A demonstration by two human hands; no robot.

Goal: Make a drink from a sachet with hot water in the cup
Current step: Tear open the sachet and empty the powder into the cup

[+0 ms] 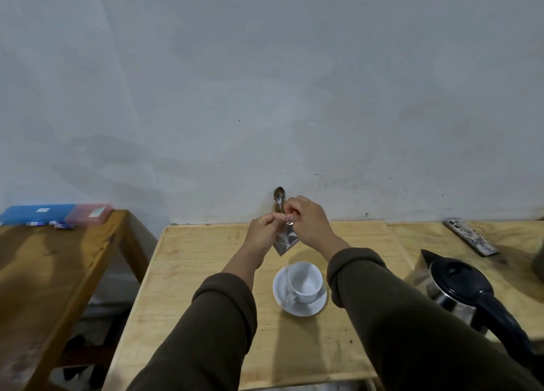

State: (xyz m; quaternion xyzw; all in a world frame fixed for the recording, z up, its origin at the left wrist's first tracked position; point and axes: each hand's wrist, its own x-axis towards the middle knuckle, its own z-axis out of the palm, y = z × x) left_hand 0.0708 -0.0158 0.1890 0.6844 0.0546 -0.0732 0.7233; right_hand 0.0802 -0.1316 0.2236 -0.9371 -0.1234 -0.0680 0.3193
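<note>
Both of my hands pinch the top edge of a silver sachet (285, 240), held in the air above the far half of the light wooden table (188, 273). My left hand (262, 231) grips its left corner and my right hand (309, 223) its right corner. A metal spoon (279, 196) sticks up between the hands, bowl uppermost; I cannot tell which hand holds it. Below and nearer to me, an empty white cup (304, 281) stands upright on a white saucer (303, 308), handle toward the front left.
A steel kettle (453, 287) with a black lid and handle stands to the right of the cup. A patterned phone (471, 237) lies at the back right. A darker table (44, 273) on the left carries blue and pink boxes (56, 212). A wall rises right behind.
</note>
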